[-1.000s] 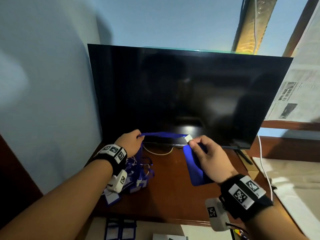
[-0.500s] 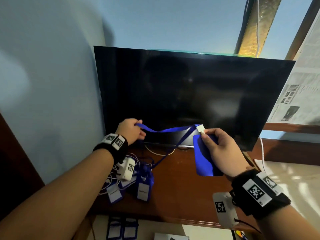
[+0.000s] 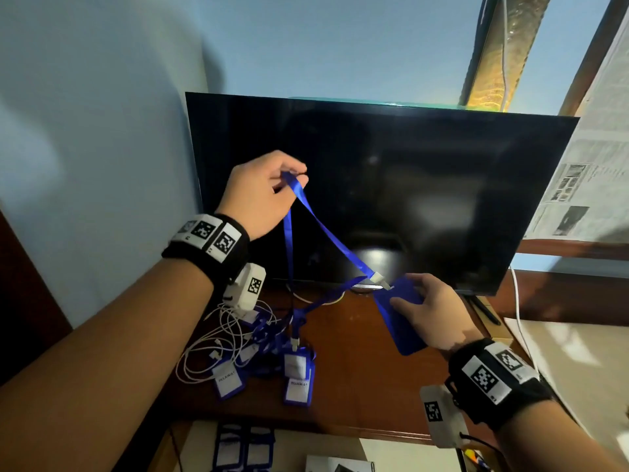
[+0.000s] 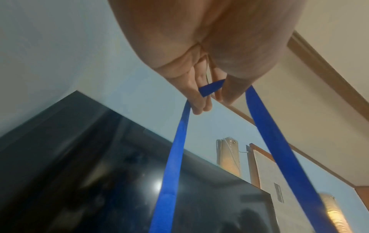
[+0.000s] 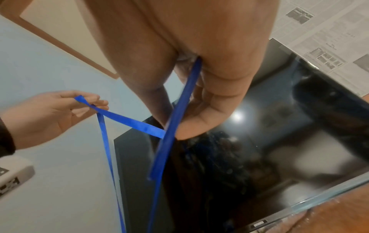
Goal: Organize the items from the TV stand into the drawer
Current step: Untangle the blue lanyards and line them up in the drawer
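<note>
1. Left hand (image 3: 260, 194) is raised in front of the dark TV screen (image 3: 408, 185), fingertips pinched on the top loop of a blue lanyard (image 3: 335, 247); in the left wrist view the ribbon (image 4: 175, 157) folds over the fingers and two strands hang down.
2. Right hand (image 3: 430, 311) is lower, just above the worktop (image 3: 357, 369), thumb and fingers curled on a blue card holder (image 3: 401, 327).
3. Lanyard: flat, bright blue ribbon, one strand taut and slanting down to a white clip (image 3: 379, 279) at the holder's top; the other drops toward the pile.
4. Holder: solid blue rectangle, tilted, edge-on in the right wrist view (image 5: 171, 126).
5. Pile at worktop left: more blue badge holders (image 3: 297, 379) with white label inserts, tangled lanyards, and white cables (image 3: 211, 342).
</note>
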The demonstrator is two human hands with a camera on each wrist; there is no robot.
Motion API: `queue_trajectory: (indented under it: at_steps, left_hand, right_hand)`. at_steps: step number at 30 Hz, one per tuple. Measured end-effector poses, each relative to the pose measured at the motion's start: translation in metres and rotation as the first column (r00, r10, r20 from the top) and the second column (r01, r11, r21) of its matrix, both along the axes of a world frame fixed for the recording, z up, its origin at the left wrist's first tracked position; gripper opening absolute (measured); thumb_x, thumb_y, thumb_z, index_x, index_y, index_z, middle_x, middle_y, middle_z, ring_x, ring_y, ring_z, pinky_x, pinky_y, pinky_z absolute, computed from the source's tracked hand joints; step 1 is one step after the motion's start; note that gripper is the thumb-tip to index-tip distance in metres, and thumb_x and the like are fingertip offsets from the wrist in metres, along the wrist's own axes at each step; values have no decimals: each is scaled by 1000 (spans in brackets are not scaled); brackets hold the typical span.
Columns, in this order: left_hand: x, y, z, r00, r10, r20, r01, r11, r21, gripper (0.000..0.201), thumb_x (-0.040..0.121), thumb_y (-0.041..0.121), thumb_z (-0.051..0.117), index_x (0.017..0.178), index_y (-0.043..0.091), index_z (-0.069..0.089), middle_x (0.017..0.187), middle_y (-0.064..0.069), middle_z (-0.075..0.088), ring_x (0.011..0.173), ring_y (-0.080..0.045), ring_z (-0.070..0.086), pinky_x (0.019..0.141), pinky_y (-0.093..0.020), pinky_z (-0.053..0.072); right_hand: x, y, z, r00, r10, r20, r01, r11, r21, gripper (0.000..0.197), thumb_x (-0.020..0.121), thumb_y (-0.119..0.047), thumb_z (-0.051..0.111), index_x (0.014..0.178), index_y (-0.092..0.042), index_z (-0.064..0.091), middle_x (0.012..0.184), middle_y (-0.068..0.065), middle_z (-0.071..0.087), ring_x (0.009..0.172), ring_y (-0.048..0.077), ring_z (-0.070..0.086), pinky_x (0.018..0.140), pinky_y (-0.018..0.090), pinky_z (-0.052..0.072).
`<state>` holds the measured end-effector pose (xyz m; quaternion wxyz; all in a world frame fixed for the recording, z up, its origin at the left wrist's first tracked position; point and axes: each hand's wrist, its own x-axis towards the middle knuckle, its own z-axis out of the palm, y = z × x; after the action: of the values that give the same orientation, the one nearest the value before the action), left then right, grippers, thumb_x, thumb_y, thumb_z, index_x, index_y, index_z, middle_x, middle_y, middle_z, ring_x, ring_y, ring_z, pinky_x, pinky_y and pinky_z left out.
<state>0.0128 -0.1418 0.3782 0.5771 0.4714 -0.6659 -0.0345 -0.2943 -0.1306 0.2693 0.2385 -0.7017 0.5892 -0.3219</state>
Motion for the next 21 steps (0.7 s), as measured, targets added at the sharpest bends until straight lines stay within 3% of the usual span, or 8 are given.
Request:
queue_trajectory:
  at_steps: [2, 5, 9, 12, 14, 16, 18, 21]
  left_hand:
    - [7, -5, 10, 999, -6, 43, 6, 1000, 7, 19, 93, 20, 75, 112, 22, 72, 110, 10, 74, 107, -5, 70, 100, -25, 55]
    - [18, -15, 7, 990, 35, 139, -60, 981, 185, 23, 94, 25, 72, 117, 30, 67, 113, 12, 72, 103, -3, 68, 94, -17, 51]
    - [26, -19, -44, 959, 82, 273, -186, 906, 381, 15, 97, 24, 63, 105, 34, 70, 101, 10, 73, 93, -10, 68, 80, -22, 47]
    - [20, -11, -92, 972, 49, 229, -170, 820, 547, 21, 96, 16, 63, 106, 33, 70, 97, 7, 71, 87, -13, 67, 78, -28, 50]
    - [12, -4, -122, 980, -3, 197, -133, 726, 674, 37, 89, 3, 62, 114, 29, 70, 108, 8, 71, 97, -12, 67, 80, -24, 52]
    - [0, 3, -152, 984, -46, 174, -106, 633, 767, 48, 83, -2, 59, 120, 27, 67, 115, 7, 69, 97, -11, 66, 70, -19, 50]
    - [-12, 10, -180, 981, -72, 182, -114, 544, 831, 50, 84, 1, 60, 126, 29, 62, 118, 5, 66, 94, -11, 64, 66, -19, 49]
    - [-32, 18, -216, 944, -226, 242, -132, 414, 900, 70, 86, 7, 62, 149, 33, 46, 139, 2, 59, 90, -11, 63, 74, -22, 53]
  right_hand:
    - [0, -1, -1, 998, -13, -54, 12, 1000, -17, 30, 94, -29, 72, 118, -13, 64, 96, -4, 69, 77, 11, 65, 62, 23, 53]
    - [1, -1, 1, 998, -21, -60, 17, 998, -61, 15, 97, -30, 67, 98, -15, 65, 84, 2, 71, 71, 15, 66, 66, 36, 57]
    - [2, 0, 16, 1000, -11, 3, 11, 980, -197, 15, 98, -26, 66, 96, -13, 60, 79, -3, 64, 69, 6, 59, 56, 15, 38]
    - [4, 0, 30, 999, 11, 42, 2, 960, -281, 13, 98, -25, 66, 99, -15, 58, 79, -9, 61, 69, 5, 56, 55, 19, 34]
    - [6, -1, 41, 997, 28, 67, -4, 944, -329, 14, 99, -25, 65, 102, -14, 57, 79, -10, 59, 69, 9, 54, 60, 25, 31]
    - [7, -2, 52, 995, 40, 87, -4, 927, -375, 15, 100, -26, 64, 100, -13, 57, 79, -10, 59, 69, 7, 54, 60, 23, 31]
    - [6, -1, 62, 994, 42, 97, 2, 911, -413, 17, 100, -28, 64, 95, -15, 55, 76, -11, 58, 68, -1, 55, 58, 13, 35]
    - [2, -3, 76, 995, 33, 92, 11, 893, -449, 13, 101, -29, 63, 99, -18, 56, 79, -14, 58, 70, -8, 54, 62, 4, 36]
